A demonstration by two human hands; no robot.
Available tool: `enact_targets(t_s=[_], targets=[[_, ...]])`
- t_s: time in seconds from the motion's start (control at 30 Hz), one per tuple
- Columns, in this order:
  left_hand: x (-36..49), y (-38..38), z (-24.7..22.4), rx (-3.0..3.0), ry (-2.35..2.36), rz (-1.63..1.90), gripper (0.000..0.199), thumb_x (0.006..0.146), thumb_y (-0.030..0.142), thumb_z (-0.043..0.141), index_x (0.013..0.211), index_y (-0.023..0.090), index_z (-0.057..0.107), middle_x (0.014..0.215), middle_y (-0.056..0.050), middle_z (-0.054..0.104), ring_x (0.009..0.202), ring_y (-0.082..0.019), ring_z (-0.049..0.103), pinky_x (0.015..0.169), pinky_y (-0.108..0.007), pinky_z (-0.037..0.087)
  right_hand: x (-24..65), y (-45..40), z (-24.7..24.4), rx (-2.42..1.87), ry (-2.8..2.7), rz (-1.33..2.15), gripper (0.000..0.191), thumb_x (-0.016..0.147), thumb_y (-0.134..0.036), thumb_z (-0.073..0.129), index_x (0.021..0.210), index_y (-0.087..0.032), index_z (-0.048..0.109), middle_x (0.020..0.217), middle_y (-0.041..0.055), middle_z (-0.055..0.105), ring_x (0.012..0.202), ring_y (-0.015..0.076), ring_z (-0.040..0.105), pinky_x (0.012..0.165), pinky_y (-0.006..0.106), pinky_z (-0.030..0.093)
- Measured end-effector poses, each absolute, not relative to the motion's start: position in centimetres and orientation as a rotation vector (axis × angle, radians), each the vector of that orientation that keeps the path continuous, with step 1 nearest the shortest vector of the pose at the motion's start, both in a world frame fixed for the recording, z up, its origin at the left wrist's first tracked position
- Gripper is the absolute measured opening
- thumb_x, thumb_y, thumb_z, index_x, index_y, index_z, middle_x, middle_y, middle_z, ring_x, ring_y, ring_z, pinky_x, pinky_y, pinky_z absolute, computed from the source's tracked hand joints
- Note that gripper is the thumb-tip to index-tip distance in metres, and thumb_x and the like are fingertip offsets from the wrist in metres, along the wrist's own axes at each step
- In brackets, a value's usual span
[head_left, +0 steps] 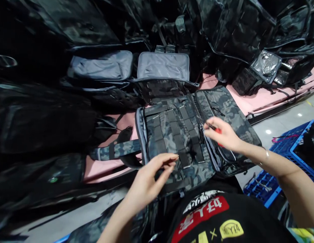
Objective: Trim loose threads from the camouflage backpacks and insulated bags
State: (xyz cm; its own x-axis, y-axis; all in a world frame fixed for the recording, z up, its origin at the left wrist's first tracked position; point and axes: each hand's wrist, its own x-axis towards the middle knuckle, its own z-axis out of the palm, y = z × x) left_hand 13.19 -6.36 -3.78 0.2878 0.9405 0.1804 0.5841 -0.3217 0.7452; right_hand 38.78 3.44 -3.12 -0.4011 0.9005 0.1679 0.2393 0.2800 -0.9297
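A camouflage backpack (167,125) lies in front of me, its panel covered with rows of black webbing straps. Along its right side runs a zipped edge, with a camouflage flap (230,104) folded out beyond it. My right hand (226,136) is closed over that edge, gripping a small red and black tool (218,131); blur hides its exact kind. Above the lower part of the webbing hovers my left hand (149,177), fingers curved and thumb apart from the fingertips, with nothing visible in it. A padded camouflage strap (118,150) extends from the bag's left side.
Behind the backpack stand opened bags with grey linings (163,65). Dark bags (45,125) crowd the left. The table has a pink cover (243,101). A clear plastic packet (266,65) lies at the back right, and blue crates (283,157) stand on the floor.
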Motion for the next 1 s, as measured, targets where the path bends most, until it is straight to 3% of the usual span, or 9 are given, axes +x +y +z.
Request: enact_targets(t_s=[0.07, 0.2, 0.3, 0.4, 0.5, 0.6, 0.7, 0.83, 1.0], targets=[[13.3, -8.8, -5.1, 2.132, 1.379, 0.744, 0.032, 0.085, 0.024, 0.052, 0.117, 0.020, 0.051, 0.099, -0.004, 0.065, 0.081, -0.012, 0.063, 0.073, -0.021, 0.051, 40.7, -0.7, -3.8, -1.024, -1.935, 1.314, 0.016, 0.080, -0.030, 0.061, 0.088, -0.016, 0.058, 0.075, -0.0017, 0.059, 0.057, 0.0063, 0.048, 0.056, 0.017, 0.040], [14.3, -11.0, -6.8, 2.340, 1.458, 0.678, 0.017, 0.085, 0.027, 0.052, 0.099, 0.019, 0.057, 0.091, -0.004, 0.065, 0.083, -0.015, 0.062, 0.074, -0.025, 0.051, 41.8, -7.0, -7.6, -1.066, -2.037, 1.363, 0.019, 0.084, -0.025, 0.055, 0.100, -0.018, 0.063, 0.093, 0.0026, 0.067, 0.079, 0.0119, 0.063, 0.074, 0.020, 0.048], [15.2, -10.6, -7.6, 2.344, 1.501, 0.694, 0.011, 0.085, 0.026, 0.050, 0.084, 0.018, 0.056, 0.076, -0.002, 0.062, 0.068, -0.014, 0.059, 0.063, -0.024, 0.049, 41.3, -8.6, -11.4, -1.064, -2.066, 1.026, 0.030, 0.083, -0.016, 0.048, 0.109, -0.019, 0.061, 0.104, 0.0034, 0.067, 0.089, 0.0136, 0.064, 0.080, 0.022, 0.049], [15.4, -9.9, -7.5, 2.284, 1.500, 0.741, 0.009, 0.085, 0.023, 0.050, 0.079, 0.018, 0.054, 0.073, -0.002, 0.059, 0.067, -0.013, 0.056, 0.063, -0.025, 0.046, 40.5, -7.9, -14.0, -0.986, -2.104, 0.626, 0.041, 0.074, -0.008, 0.042, 0.106, -0.020, 0.064, 0.094, 0.0007, 0.069, 0.074, 0.0107, 0.066, 0.067, 0.019, 0.050], [14.8, -9.9, -6.4, 2.197, 1.277, 0.889, 0.007, 0.083, 0.015, 0.050, 0.078, 0.018, 0.053, 0.073, -0.002, 0.057, 0.069, -0.014, 0.053, 0.066, -0.026, 0.045, 40.0, -4.9, -14.7, -0.995, -2.083, 0.358, 0.040, 0.071, -0.006, 0.043, 0.098, -0.022, 0.067, 0.082, -0.0021, 0.070, 0.062, 0.0092, 0.063, 0.059, 0.018, 0.047], [14.0, -10.0, -5.7, 2.023, 1.156, 1.068, 0.007, 0.082, 0.013, 0.050, 0.077, 0.017, 0.052, 0.073, -0.003, 0.055, 0.071, -0.014, 0.053, 0.067, -0.027, 0.044, 39.6, -0.5, -14.2, -1.081, -1.970, 0.241, 0.033, 0.074, -0.007, 0.044, 0.092, -0.020, 0.069, 0.081, 0.0003, 0.070, 0.065, 0.0110, 0.064, 0.062, 0.020, 0.048], [14.2, -9.6, -6.6, 1.789, 1.435, 1.245, 0.005, 0.081, 0.018, 0.054, 0.076, 0.017, 0.053, 0.074, -0.002, 0.055, 0.072, -0.013, 0.053, 0.067, -0.026, 0.044, 39.0, 3.3, -13.4, -1.162, -1.736, 0.341, 0.019, 0.080, -0.020, 0.053, 0.089, -0.017, 0.069, 0.088, 0.0053, 0.070, 0.077, 0.0159, 0.066, 0.072, 0.025, 0.051], [16.0, -8.4, -8.0, 1.404, 1.744, 1.350, 0.015, 0.078, 0.030, 0.059, 0.079, 0.016, 0.057, 0.076, -0.002, 0.058, 0.071, -0.012, 0.054, 0.070, -0.024, 0.044, 38.5, 3.6, -12.8, -1.221, -1.636, 0.511, 0.019, 0.081, -0.032, 0.058, 0.086, -0.017, 0.067, 0.088, 0.0065, 0.069, 0.081, 0.0184, 0.065, 0.076, 0.029, 0.050], [17.5, -7.8, -7.6, 1.211, 1.787, 1.344, 0.020, 0.074, 0.034, 0.062, 0.072, 0.015, 0.056, 0.066, 0.000, 0.056, 0.059, -0.010, 0.050, 0.059, -0.021, 0.042, 38.7, -1.1, -12.4, -1.293, -1.658, 0.719, 0.031, 0.086, -0.031, 0.052, 0.112, -0.015, 0.053, 0.099, 0.0071, 0.064, 0.086, 0.0164, 0.061, 0.080, 0.030, 0.048]])
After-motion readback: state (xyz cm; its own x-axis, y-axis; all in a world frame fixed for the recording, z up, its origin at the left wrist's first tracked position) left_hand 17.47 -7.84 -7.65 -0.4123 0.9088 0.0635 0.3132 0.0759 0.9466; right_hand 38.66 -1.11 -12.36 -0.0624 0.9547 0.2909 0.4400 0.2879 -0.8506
